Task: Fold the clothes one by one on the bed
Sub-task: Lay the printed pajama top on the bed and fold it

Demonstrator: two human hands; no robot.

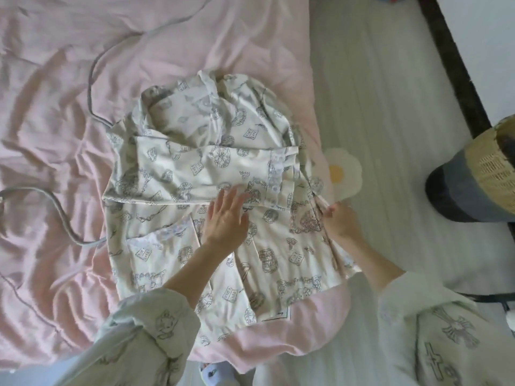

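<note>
I am mid-fold on the pajama shirt [211,174] near the bed's [55,135] right edge, left hand [227,218] flat (fingers straight), right hand [338,218] pinching the side, which probably folds inward next.

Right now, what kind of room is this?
Likely a bedroom: a rumpled pink bedsheet covers a bed, a printed pajama shirt lies on it, and a flower-shaped rug sits on the floor beside it.
</note>
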